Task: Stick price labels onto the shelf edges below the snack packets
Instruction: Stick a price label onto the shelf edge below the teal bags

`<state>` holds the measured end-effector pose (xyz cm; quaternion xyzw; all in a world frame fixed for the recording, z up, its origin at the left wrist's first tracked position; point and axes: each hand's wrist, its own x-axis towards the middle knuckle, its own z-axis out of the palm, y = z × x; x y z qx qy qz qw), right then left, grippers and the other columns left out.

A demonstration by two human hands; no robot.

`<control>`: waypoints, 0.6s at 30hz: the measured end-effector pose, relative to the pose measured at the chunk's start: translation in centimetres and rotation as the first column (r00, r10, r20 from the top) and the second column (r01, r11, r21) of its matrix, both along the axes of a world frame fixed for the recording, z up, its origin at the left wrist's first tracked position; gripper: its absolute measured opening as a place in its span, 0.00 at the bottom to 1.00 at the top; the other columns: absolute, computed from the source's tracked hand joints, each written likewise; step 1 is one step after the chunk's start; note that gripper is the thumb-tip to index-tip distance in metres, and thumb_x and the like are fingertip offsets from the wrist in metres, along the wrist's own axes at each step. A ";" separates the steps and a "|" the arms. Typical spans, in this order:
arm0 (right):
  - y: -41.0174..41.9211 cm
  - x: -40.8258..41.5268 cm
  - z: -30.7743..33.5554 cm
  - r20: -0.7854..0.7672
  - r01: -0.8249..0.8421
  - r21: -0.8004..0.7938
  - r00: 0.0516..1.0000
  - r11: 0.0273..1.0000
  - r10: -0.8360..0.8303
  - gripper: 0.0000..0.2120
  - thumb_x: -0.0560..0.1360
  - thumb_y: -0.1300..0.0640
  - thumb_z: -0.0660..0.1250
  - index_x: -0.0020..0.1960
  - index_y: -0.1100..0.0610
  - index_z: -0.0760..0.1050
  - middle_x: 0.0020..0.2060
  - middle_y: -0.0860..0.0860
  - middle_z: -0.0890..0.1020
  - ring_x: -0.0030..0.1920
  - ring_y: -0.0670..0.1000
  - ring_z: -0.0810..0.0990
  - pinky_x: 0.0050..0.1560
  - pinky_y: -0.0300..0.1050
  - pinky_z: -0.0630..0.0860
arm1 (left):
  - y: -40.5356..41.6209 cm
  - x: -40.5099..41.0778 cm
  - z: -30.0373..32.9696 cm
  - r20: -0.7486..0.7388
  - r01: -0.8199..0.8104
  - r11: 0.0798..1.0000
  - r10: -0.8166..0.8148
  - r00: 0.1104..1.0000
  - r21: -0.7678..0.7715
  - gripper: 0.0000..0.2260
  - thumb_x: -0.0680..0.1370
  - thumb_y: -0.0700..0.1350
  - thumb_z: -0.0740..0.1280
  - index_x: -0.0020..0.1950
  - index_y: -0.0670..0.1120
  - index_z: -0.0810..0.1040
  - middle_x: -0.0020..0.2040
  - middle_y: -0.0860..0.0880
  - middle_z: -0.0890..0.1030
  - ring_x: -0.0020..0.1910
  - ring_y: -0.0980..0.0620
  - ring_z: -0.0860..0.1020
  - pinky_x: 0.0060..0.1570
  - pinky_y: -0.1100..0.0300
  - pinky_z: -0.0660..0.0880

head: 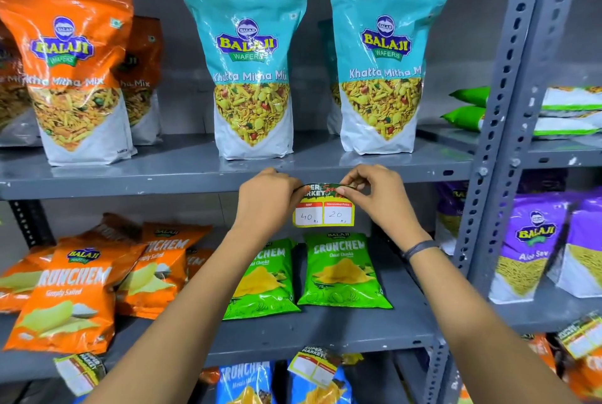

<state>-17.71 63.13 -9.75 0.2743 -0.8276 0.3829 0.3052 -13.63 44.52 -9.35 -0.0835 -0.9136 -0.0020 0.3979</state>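
A yellow price label (323, 212) with red boxes reading 40 and 20 hangs at the front edge of the upper grey shelf (130, 180). My left hand (265, 200) pinches its top left corner, and my right hand (374, 190) pinches its top right corner. The label's dark top strip is bent over between my fingers, right at the shelf edge. Just above stand two teal snack packets (250, 68), the second one (384, 61) to the right. Whether the label is stuck to the edge I cannot tell.
Orange packets (71, 65) stand at the upper left. Orange (68, 299) and green chip bags (342, 270) lie on the middle shelf. Two labels (312, 368) (79, 371) hang from its edge. A perforated upright (501, 130) separates purple packets (524, 247) on the right.
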 end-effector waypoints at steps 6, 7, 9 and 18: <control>0.0 -0.1 0.0 0.010 -0.026 -0.066 1.000 0.997 0.027 0.03 0.68 0.60 0.73 0.39 0.58 0.80 0.35 0.53 0.82 0.35 0.44 0.75 0.40 0.34 0.73 | 0.0 -0.1 -0.3 -0.005 -0.012 1.000 0.012 1.000 0.023 0.14 0.80 0.52 0.63 0.40 0.46 0.81 0.38 0.46 0.83 0.46 0.46 0.78 0.31 0.60 0.64; 0.1 -0.2 0.0 0.020 -0.041 -0.110 0.999 0.993 0.043 0.03 0.69 0.60 0.73 0.39 0.58 0.80 0.34 0.51 0.81 0.33 0.41 0.75 0.38 0.28 0.71 | 0.0 -0.1 -0.2 -0.009 -0.009 0.999 0.010 1.000 0.047 0.15 0.80 0.51 0.63 0.38 0.45 0.79 0.37 0.46 0.82 0.45 0.45 0.78 0.31 0.60 0.63; 0.1 -0.5 0.1 0.037 -0.044 -0.196 0.998 0.980 0.052 0.03 0.69 0.60 0.73 0.39 0.57 0.80 0.31 0.48 0.79 0.31 0.37 0.74 0.35 0.24 0.71 | 0.3 0.0 0.2 -0.011 -0.020 0.995 0.021 1.000 0.093 0.15 0.81 0.51 0.61 0.38 0.44 0.78 0.38 0.44 0.82 0.44 0.43 0.78 0.31 0.59 0.61; -0.9 -1.5 -0.2 -0.011 0.065 -0.228 0.998 0.971 -0.069 0.03 0.69 0.58 0.73 0.41 0.57 0.79 0.34 0.56 0.83 0.30 0.44 0.72 0.38 0.46 0.77 | 2.9 -0.5 1.7 0.051 -0.280 0.951 0.275 0.960 0.133 0.25 0.73 0.68 0.61 0.35 0.46 0.74 0.39 0.45 0.83 0.41 0.43 0.81 0.29 0.60 0.61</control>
